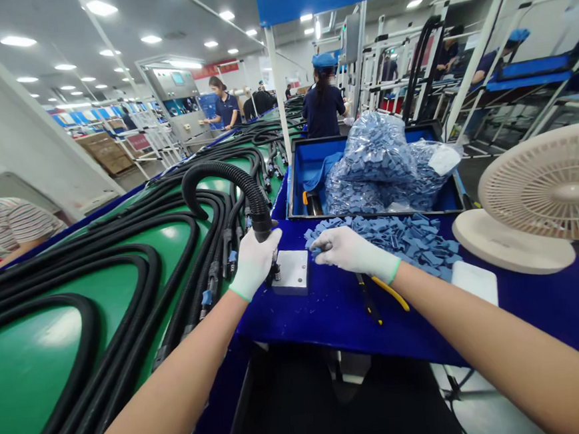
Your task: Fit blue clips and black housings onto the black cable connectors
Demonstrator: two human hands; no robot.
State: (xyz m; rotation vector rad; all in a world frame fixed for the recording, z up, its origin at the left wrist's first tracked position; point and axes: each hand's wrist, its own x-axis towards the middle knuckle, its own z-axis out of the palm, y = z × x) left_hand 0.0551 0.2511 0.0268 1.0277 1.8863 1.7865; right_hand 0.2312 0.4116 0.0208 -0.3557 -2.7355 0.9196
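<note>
My left hand (253, 261), in a white glove, is closed around the end of a black corrugated hose (248, 190). The hose arches up and over to the left, and its gripped end is beside a small metal block (298, 270) on the blue table. My right hand (355, 252), gloved too, is at the near left edge of a pile of small blue plastic pieces (416, 237). Its fingers are curled together; whether a piece is between them I cannot make out. Yellow-and-black pliers (371, 304) lie just below the right hand.
Several long black hoses (146, 275) cover the green conveyor (110, 304) at left. Behind the pile, a black-rimmed blue tray (292, 197) holds clear bags of blue pieces (375, 163). A beige fan (558, 189) stands at right. Co-workers (323, 104) are farther back.
</note>
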